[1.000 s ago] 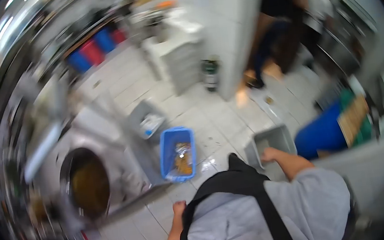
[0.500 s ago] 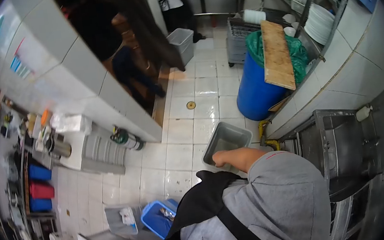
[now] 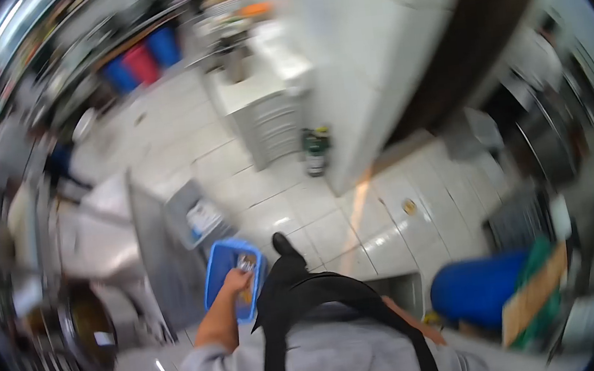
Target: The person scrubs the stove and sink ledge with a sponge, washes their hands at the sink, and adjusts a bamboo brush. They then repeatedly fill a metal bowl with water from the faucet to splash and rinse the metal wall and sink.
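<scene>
My left hand (image 3: 237, 282) reaches over the near side of a blue bin (image 3: 214, 277) on the floor. Its fingers are smeared by motion, so whether they hold anything cannot be made out. Inside the bin, beside the hand, lie some clear wrapping (image 3: 247, 262) and yellowish bits. My right hand (image 3: 390, 304) is at my right side by a grey bin (image 3: 413, 291), mostly hidden behind my apron. A second grey bin (image 3: 184, 207) with white and blue items in it stands just beyond the blue bin.
A metal-sided counter (image 3: 165, 252) stands at left. Ahead are a white drawer unit (image 3: 268, 126), a green cylinder (image 3: 315, 155) and a wall corner (image 3: 358, 142). At right lie a blue barrel (image 3: 477, 289) and a board (image 3: 536, 294). One person (image 3: 14, 148) is far left, another (image 3: 536, 63) far right.
The view has swung back left since half a second ago. My left hand has come over the blue bin; my right hand has drawn back from inside the grey bin to my side.
</scene>
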